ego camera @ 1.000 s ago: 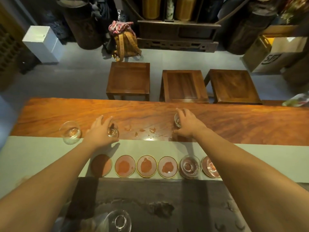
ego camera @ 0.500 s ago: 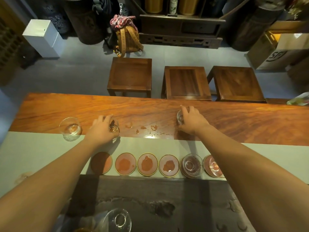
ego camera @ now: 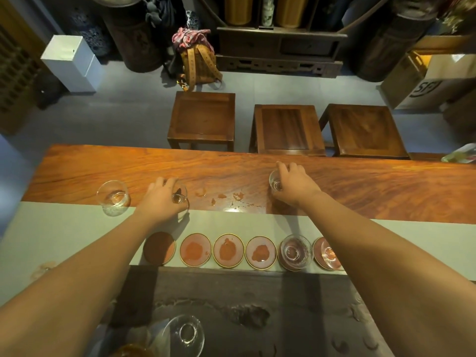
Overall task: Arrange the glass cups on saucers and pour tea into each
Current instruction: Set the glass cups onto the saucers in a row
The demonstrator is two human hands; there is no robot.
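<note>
Both arms are stretched out over the long wooden table (ego camera: pixel 360 186). The left hand (ego camera: pixel 161 199) is curled down over a small glass cup (ego camera: pixel 179 195) at the near edge of the bare wood, just beyond the pale green runner (ego camera: pixel 64 228), and the cup is gripped from above. The right hand (ego camera: pixel 293 184) is closed in the same way round a second cup (ego camera: pixel 275 180) farther along the table. Compared with a second ago, the fingers of the left hand, then spread above the cup, are now drawn in round it; the right hand's grip is unchanged, and neither cup has been carried off the wood. A third cup (ego camera: pixel 113 198) is left untouched to the left, at the runner's far edge.

On the runner a row of six round saucers (ego camera: pixel 229 250) is seen as before: four are bare, three of these marked with reddish stains, while the fifth is topped by a glass cup (ego camera: pixel 295 249) and the sixth saucer (ego camera: pixel 327 253), half hidden by the right forearm, also bears glass. Small spill marks (ego camera: pixel 224 197) are seen on the wood between the hands.
</note>
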